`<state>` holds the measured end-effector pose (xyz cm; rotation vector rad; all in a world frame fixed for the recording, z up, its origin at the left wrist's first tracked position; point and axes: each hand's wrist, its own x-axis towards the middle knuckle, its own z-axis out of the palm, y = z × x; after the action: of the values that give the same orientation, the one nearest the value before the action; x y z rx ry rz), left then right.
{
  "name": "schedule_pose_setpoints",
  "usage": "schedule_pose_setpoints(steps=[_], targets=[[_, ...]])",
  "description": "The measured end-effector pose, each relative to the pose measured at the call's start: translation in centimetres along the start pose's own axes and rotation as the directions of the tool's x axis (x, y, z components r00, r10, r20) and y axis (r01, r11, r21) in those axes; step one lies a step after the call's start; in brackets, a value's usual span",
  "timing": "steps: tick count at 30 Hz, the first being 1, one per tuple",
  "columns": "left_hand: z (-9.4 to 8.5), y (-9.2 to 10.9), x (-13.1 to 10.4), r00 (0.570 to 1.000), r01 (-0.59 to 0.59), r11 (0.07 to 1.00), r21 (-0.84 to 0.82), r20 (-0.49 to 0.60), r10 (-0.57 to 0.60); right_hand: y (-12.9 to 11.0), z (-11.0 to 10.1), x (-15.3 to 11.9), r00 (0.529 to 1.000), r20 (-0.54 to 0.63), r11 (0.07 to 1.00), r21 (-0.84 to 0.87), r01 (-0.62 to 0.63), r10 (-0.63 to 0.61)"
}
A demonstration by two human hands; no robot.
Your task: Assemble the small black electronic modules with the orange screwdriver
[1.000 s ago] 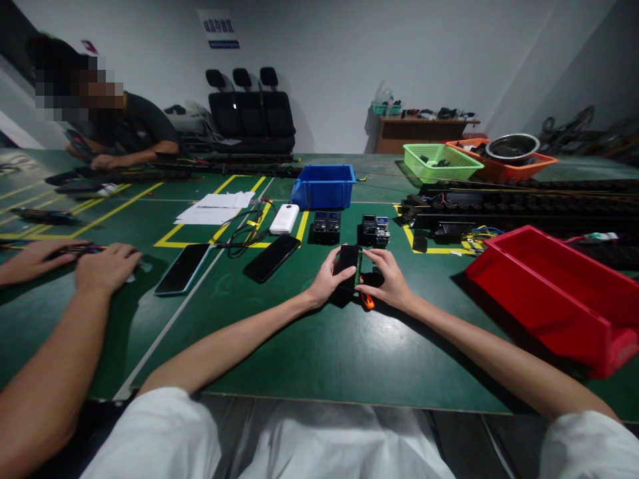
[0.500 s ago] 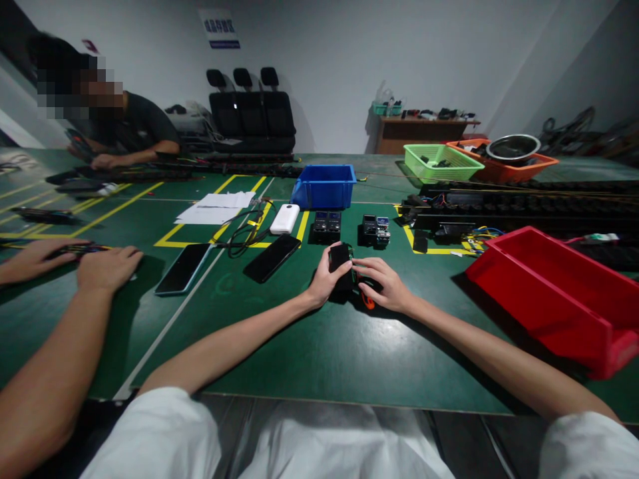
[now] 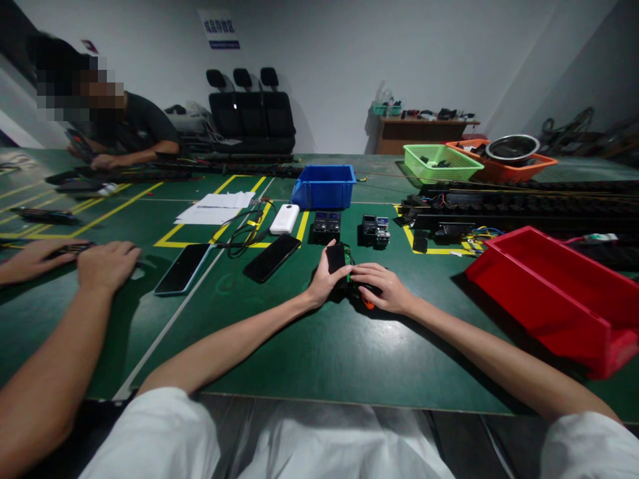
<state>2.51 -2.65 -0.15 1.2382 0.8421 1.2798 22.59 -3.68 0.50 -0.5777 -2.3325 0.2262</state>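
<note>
My left hand (image 3: 323,283) is closed around a black boxy electronic device (image 3: 337,258), thumb across its front. A strip of green circuit board shows along the device's right side. My right hand (image 3: 382,285) has its fingers bent against that side, and they hide the lower part. Beneath my right hand an orange piece (image 3: 368,303) peeks out; its kind is hard to make out. Just beyond my hands stand a pair of black modules (image 3: 327,227) and another module group (image 3: 375,231) with bare metallic parts at its right.
A red bin (image 3: 544,299) is at the right, a blue bin (image 3: 324,187) straight ahead. Left of my hands lie a black phone (image 3: 272,258), a blue-edged phone (image 3: 184,269) and a white power bank (image 3: 285,219). A co-worker's hands (image 3: 107,266) rest at the far left.
The black device has turned in my hands, so more of its green circuit board shows. My right fingers have shifted slightly along its side. The co-worker's hands at the left moved a little.
</note>
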Motion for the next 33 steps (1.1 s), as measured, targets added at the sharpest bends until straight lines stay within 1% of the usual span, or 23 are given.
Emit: schedule_pose_setpoints(steps=[5,10,13,16,21,24,29,33], targets=[[-0.3,-0.2,-0.1,0.999,-0.036,0.999,0.028,0.042,0.034,0.1,0.1,-0.2,1.0,0.022,1.0,-0.004,-0.003,0.003],[-0.3,-0.2,0.0,0.998,-0.042,0.999,0.028,0.041,0.04,0.1,0.1,-0.1,1.0,0.012,1.0,-0.013,0.014,-0.014],[-0.2,-0.1,0.1,1.0,0.003,1.0,-0.018,0.025,-0.002,0.0,0.1,0.0,1.0,-0.01,0.999,-0.035,0.02,-0.02],[0.0,0.3,0.1,0.998,0.068,0.992,-0.105,0.021,-0.066,-0.1,0.1,0.1,1.0,-0.013,0.998,-0.055,0.027,-0.028],[0.1,1.0,0.1,0.99,0.142,0.967,-0.212,0.045,-0.135,-0.4,0.1,0.2,1.0,-0.022,0.998,-0.065,0.009,-0.011],[0.1,1.2,0.2,0.982,0.186,0.949,-0.255,0.082,-0.171,-0.5,0.2,0.3,1.0,-0.03,0.998,-0.055,-0.001,-0.001],[-0.1,1.2,0.4,0.969,0.246,0.907,-0.343,0.115,-0.219,-0.6,0.3,0.2,1.0,0.007,0.998,-0.064,0.018,-0.017],[-0.2,1.1,0.5,0.962,0.274,0.887,-0.371,0.118,-0.248,-0.7,0.4,0.2,1.0,-0.004,0.997,-0.07,0.012,-0.012]])
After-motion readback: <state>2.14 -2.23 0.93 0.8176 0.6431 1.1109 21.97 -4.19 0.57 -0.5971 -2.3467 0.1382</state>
